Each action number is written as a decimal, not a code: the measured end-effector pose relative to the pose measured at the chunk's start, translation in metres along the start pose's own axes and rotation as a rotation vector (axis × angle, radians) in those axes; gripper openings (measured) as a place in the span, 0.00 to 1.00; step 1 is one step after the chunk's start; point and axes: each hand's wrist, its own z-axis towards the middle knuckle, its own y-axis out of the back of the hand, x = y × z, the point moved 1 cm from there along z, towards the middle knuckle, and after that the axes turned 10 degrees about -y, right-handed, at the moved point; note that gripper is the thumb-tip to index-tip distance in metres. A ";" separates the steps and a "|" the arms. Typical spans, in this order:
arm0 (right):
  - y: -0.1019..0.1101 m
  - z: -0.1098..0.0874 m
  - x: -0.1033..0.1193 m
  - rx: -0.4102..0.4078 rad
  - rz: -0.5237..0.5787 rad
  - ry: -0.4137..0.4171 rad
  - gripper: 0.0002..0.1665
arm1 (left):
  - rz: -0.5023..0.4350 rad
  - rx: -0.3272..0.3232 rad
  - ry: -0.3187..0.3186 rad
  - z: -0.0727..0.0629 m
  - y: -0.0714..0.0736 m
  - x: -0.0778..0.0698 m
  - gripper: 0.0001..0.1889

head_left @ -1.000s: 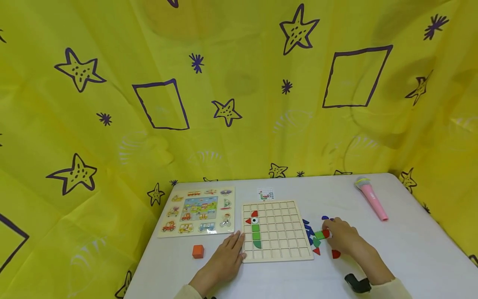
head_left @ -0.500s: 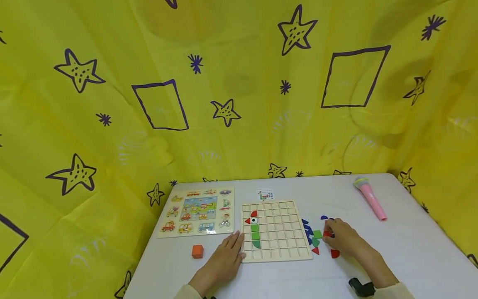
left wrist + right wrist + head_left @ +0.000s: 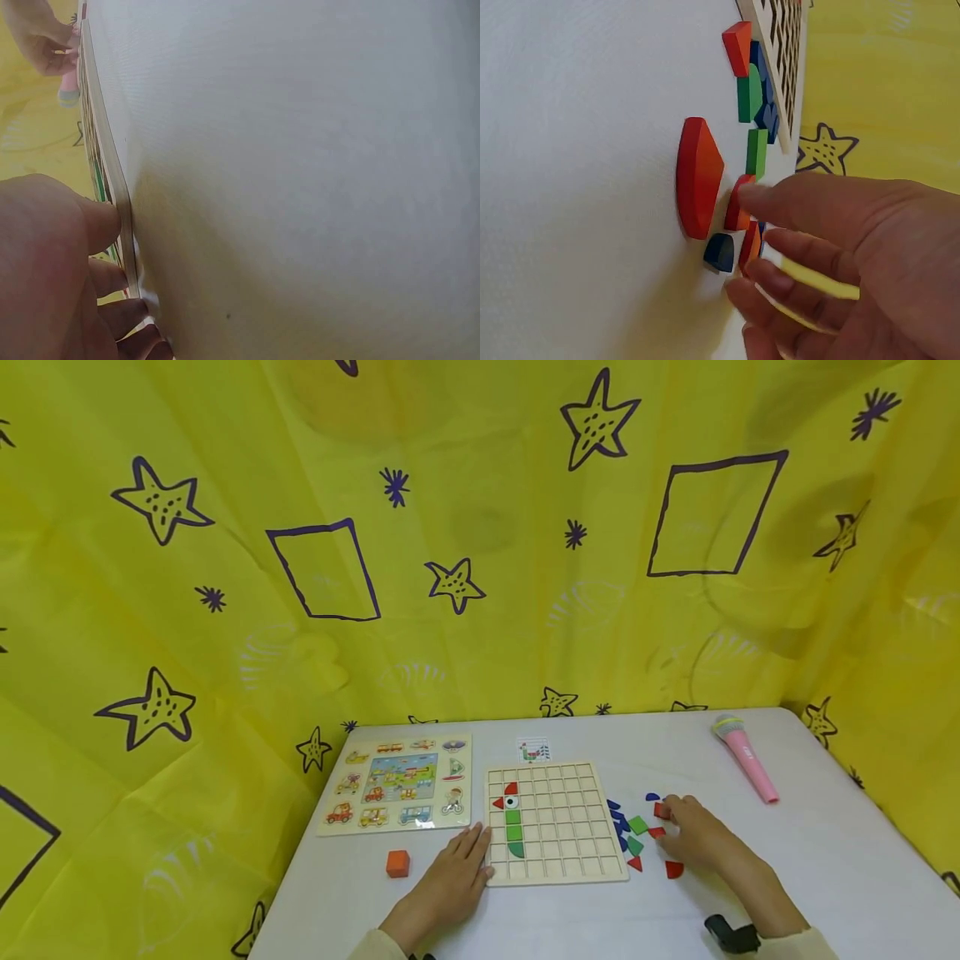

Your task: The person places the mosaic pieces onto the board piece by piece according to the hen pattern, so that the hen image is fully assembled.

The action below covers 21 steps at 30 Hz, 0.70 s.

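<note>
My left hand (image 3: 455, 875) rests with extended fingers along the left edge of a wooden grid board (image 3: 570, 827). On the board's left columns, red, green and eye-marked pieces form a bird's head and neck. My right hand (image 3: 701, 833) is over the loose pieces right of the board, thumb and fingers spread apart. In the right wrist view its thumb tip overlaps a red piece (image 3: 737, 210), and the fingers are close to another red piece (image 3: 750, 244). Around it lie a green square (image 3: 637, 825), a dark green piece (image 3: 635, 846), a red triangle (image 3: 635, 863) and a red rounded piece (image 3: 674, 869).
Blue pieces (image 3: 616, 816) line the board's right edge. A small pattern card (image 3: 534, 750) lies behind the board. To the left are a vehicle picture puzzle (image 3: 450, 818) and an orange cube (image 3: 398, 864). A pink microphone (image 3: 746, 758) lies at the back right.
The green square has turned and now lies apart from the red pieces. My right hand has shifted slightly right and its fingers have spread, uncovering two red pieces. My left hand stays put.
</note>
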 end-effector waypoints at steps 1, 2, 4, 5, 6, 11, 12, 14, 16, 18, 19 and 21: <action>0.000 0.000 0.000 0.005 0.001 0.018 0.19 | 0.000 0.001 0.000 0.000 0.000 0.000 0.34; 0.000 0.000 0.000 0.009 0.004 0.029 0.17 | 0.001 0.000 0.001 0.000 0.000 0.000 0.34; -0.001 -0.001 0.001 0.015 0.016 0.051 0.14 | 0.000 0.000 0.002 0.000 0.000 0.000 0.34; -0.001 -0.001 0.001 0.016 0.022 0.057 0.13 | 0.000 -0.001 0.002 0.000 0.000 0.000 0.34; -0.002 -0.001 0.001 0.015 0.028 0.062 0.12 | -0.001 0.000 0.003 0.000 -0.001 0.000 0.34; -0.003 -0.001 0.000 0.005 0.040 0.052 0.11 | -0.005 0.010 0.009 0.000 -0.001 0.000 0.34; -0.003 0.000 -0.001 0.005 0.043 0.055 0.12 | -0.007 0.012 0.010 0.000 -0.001 0.000 0.34; -0.004 0.000 -0.001 0.010 0.057 0.057 0.12 | -0.006 0.009 0.006 -0.001 0.000 0.000 0.34; -0.004 0.000 -0.001 0.015 0.074 0.065 0.13 | -0.007 0.008 0.007 -0.001 0.000 -0.001 0.34; -0.004 0.000 -0.001 0.010 0.072 0.070 0.12 | -0.009 0.006 0.006 0.000 0.002 -0.001 0.34; -0.004 0.000 -0.001 0.003 0.063 0.075 0.11 | -0.011 0.008 0.007 0.000 0.002 -0.001 0.34; -0.003 0.000 0.000 -0.020 0.038 0.078 0.12 | -0.014 0.015 0.012 0.000 0.003 -0.002 0.34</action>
